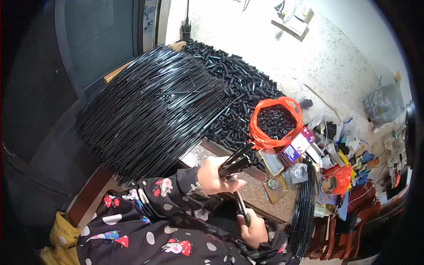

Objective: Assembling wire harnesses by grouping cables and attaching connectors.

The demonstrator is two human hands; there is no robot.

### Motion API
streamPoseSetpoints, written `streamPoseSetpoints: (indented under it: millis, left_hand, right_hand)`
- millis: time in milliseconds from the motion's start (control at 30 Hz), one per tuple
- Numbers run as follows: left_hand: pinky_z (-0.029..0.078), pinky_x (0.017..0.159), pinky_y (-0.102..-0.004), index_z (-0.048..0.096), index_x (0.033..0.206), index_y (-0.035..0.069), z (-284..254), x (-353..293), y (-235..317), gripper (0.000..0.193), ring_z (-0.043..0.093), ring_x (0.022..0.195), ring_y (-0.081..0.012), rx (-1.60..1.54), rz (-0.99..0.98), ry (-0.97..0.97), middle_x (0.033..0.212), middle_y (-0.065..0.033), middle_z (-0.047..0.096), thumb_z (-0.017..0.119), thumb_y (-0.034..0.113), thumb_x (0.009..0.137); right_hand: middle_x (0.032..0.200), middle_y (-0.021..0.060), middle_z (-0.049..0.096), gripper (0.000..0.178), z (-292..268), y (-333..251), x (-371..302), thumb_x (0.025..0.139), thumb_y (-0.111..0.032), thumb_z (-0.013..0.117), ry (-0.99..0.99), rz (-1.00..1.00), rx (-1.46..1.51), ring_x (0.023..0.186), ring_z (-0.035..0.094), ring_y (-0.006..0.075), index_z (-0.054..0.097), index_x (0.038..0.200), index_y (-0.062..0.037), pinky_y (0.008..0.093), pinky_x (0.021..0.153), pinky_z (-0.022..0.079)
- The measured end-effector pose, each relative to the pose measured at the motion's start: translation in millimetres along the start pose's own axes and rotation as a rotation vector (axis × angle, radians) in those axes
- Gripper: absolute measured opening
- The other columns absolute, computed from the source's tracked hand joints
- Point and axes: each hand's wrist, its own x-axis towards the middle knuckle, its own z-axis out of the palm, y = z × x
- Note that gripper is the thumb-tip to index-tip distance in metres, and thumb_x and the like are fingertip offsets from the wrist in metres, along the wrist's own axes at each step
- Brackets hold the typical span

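left hand (217,176) around a bundle of black rods (152,110), right hand (252,229) on pliers (242,207)

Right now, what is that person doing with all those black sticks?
A person sits at a cluttered table. Their left hand grips a small bundle of thin black rods. Their right hand holds a green-handled tool pointed up at the bundle. A big fan of the same rods lies across the table, beside a heap of short black tubes and an orange bag of black rings.
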Motion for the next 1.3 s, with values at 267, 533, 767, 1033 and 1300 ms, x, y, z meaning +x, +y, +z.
streamPoseSetpoints:
  millis: [267,533,767,1033,1300]
  left_hand:
    - [0.036,0.049,-0.0193,0.052,0.075,0.003,3.2,2.8,20.2,0.026,0.044,0.055,-0.0028,-0.173,0.048,0.095,0.061,0.0044,0.049,0.074,0.010,0.063]
    - [0.038,0.046,-0.0204,0.051,0.070,0.002,5.6,-2.9,23.1,0.021,0.045,0.051,-0.0028,-0.086,0.065,0.079,0.055,0.0040,0.049,0.071,0.008,0.064]
    - [0.035,0.055,-0.0181,0.051,0.106,0.000,-6.3,-1.3,18.3,0.038,0.043,0.062,-0.0002,-0.084,0.075,0.004,0.069,0.0056,0.049,0.067,0.010,0.073]
    - [0.041,0.051,-0.0206,0.047,0.071,0.005,-34.1,-28.4,4.0,0.019,0.047,0.049,-0.0066,-0.211,0.026,0.047,0.058,-0.0007,0.051,0.065,0.010,0.075]
    - [0.042,0.058,-0.0271,0.037,0.075,0.009,-97.5,-6.4,55.5,0.025,0.032,0.042,-0.0080,-1.086,0.571,-0.005,0.055,0.0024,0.032,0.041,0.028,0.091]
  right_hand:
    - [0.068,0.0016,0.058,0.037,18.5,0.5,7.4,0.086,-0.011,0.048,0.095,-0.304,0.350,0.066,0.053,0.0054,0.043,0.122,-0.0030,0.0218,0.060,0.044]
    - [0.096,0.0209,0.059,0.039,18.1,-22.5,0.7,0.082,-0.007,0.052,0.062,-0.081,0.253,0.092,0.060,0.0259,0.045,0.120,-0.0058,0.0296,0.077,0.045]
    - [0.084,0.0170,0.054,0.034,-6.6,67.8,37.7,0.076,-0.025,0.062,0.356,-0.170,-0.110,0.080,0.053,0.0323,0.054,0.098,-0.0002,0.0349,0.070,0.043]
    - [0.088,0.0133,0.050,0.041,32.8,166.3,52.8,0.070,-0.035,0.064,0.588,-0.031,-0.620,0.085,0.049,0.0306,0.053,0.093,-0.0026,0.0378,0.070,0.042]
    - [0.102,0.0094,0.050,0.051,27.6,187.9,41.8,0.068,-0.025,0.065,0.632,-0.141,-0.663,0.093,0.046,0.0277,0.049,0.112,-0.0043,0.0387,0.074,0.038]
